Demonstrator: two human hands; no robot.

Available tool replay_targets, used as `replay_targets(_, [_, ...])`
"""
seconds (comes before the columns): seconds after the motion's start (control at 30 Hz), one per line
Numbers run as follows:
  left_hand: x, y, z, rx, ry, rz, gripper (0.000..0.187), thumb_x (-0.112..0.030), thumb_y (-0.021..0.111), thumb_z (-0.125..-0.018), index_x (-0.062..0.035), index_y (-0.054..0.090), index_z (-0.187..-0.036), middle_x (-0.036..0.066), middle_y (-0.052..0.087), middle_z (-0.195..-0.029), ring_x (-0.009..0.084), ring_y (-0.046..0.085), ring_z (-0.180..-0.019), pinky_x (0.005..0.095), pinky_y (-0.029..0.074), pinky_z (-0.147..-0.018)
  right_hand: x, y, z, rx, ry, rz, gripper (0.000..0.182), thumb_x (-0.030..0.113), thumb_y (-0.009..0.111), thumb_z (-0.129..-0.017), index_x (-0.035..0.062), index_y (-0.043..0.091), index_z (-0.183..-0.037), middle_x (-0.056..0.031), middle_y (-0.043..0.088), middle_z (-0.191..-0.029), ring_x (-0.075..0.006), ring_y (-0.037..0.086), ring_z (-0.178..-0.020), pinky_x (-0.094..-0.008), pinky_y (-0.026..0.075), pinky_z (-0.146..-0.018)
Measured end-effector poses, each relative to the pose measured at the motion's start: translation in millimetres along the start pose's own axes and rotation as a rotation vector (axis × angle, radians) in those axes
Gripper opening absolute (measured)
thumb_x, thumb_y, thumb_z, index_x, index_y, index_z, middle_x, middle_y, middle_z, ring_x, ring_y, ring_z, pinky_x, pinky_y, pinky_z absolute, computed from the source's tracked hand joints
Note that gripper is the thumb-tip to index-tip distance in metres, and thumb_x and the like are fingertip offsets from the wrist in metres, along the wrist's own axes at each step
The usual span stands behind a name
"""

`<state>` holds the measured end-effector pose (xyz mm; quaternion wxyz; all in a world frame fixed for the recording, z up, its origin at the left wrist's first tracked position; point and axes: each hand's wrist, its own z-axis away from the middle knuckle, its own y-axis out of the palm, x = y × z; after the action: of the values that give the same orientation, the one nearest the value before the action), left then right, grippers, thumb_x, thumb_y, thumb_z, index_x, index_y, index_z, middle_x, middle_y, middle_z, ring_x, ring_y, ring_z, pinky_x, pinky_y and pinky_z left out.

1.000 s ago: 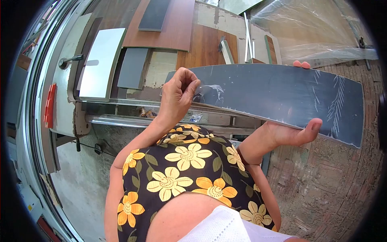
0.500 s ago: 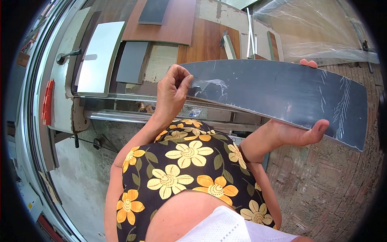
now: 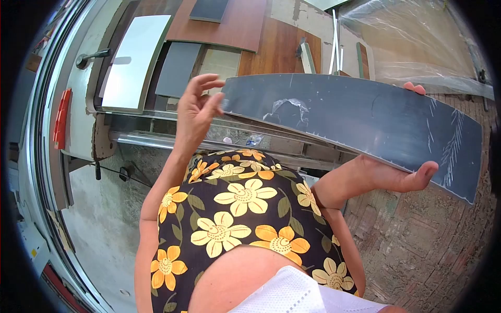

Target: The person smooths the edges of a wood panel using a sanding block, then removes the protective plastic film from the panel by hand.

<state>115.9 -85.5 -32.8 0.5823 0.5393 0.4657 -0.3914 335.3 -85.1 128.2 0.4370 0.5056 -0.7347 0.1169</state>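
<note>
A long dark grey panel (image 3: 344, 109) spans the view at a slant. My right hand (image 3: 391, 176) grips it from beneath near its right end, thumb along the lower edge and fingertips showing over the upper edge. Beside the panel's left end is my left hand (image 3: 198, 107), slightly blurred, with thumb and fingers apart. A faint whitish smear shows by its thumb tip. Crumpled clear film (image 3: 292, 108) lies loosened on the panel's left half, and white scratch-like marks (image 3: 453, 141) run across the right end.
Beyond the panel, a bench holds a white board (image 3: 133, 65), a grey board (image 3: 178, 68), a reddish-brown board (image 3: 229, 28) and a wood-grain board (image 3: 276, 49). A lever handle (image 3: 93, 56) and a red piece (image 3: 62, 119) are at the left. Plastic sheeting (image 3: 407, 36) covers something at the back right.
My left hand has moved left, off the film at the panel's left part, and its pinch has opened. The panel has shifted slightly right in view, still in my right hand.
</note>
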Motion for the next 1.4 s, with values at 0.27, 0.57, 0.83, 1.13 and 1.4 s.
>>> replay_targets(0.27, [-41,55,-7,0.376,0.516,-0.416,0.037,-0.005,0.07,-0.078,-0.0099,0.061,-0.113,0.009,0.058,-0.111,0.0174,0.061,-0.076,0.0309,0.051,-0.065,6,4,3,0.01,-0.012,0.006,0.086,0.057,0.05,-0.074,-0.0015,0.036,-0.135,-0.0321,0.051,-0.117,-0.0412,0.056,-0.109,-0.0495,0.048,-0.091])
replay_targets(0.57, [-35,67,-16,0.318,0.828,-0.619,0.019,0.0,0.068,-0.075,-0.005,0.059,-0.091,0.008,0.06,-0.082,0.0261,0.06,-0.08,0.0354,0.048,-0.071,9,13,8,-0.008,-0.048,-0.018,0.087,0.058,0.049,-0.074,0.0007,0.034,-0.137,-0.0317,0.049,-0.12,-0.0415,0.055,-0.11,-0.049,0.048,-0.091])
replay_targets(0.83, [-29,72,-16,0.221,0.655,-0.515,0.017,0.001,0.065,-0.077,-0.0037,0.053,-0.088,0.011,0.058,-0.08,0.0285,0.06,-0.076,0.0371,0.046,-0.07,15,24,11,0.022,-0.018,-0.016,0.087,0.057,0.05,-0.073,-0.0012,0.034,-0.136,-0.032,0.05,-0.12,-0.0416,0.053,-0.112,-0.0494,0.047,-0.093])
replay_targets(1.13, [-28,73,-16,0.155,0.422,-0.337,0.012,0.004,0.062,-0.082,0.0007,0.053,-0.089,0.015,0.06,-0.077,0.0245,0.061,-0.066,0.0298,0.047,-0.059,18,23,13,0.052,0.006,-0.045,0.088,0.057,0.051,-0.075,-0.0036,0.034,-0.136,-0.0321,0.048,-0.123,-0.0409,0.052,-0.115,-0.0492,0.045,-0.096])
replay_targets(1.4, [-23,72,-18,0.139,0.216,-0.146,0.009,-0.005,0.061,-0.09,-0.0005,0.054,-0.086,0.0,0.053,-0.068,0.0055,0.045,-0.061,0.0213,0.039,-0.055,19,21,15,0.084,0.012,-0.035,0.089,0.058,0.049,-0.076,-0.0089,0.036,-0.132,-0.0301,0.046,-0.127,-0.0388,0.049,-0.119,-0.0475,0.042,-0.099])
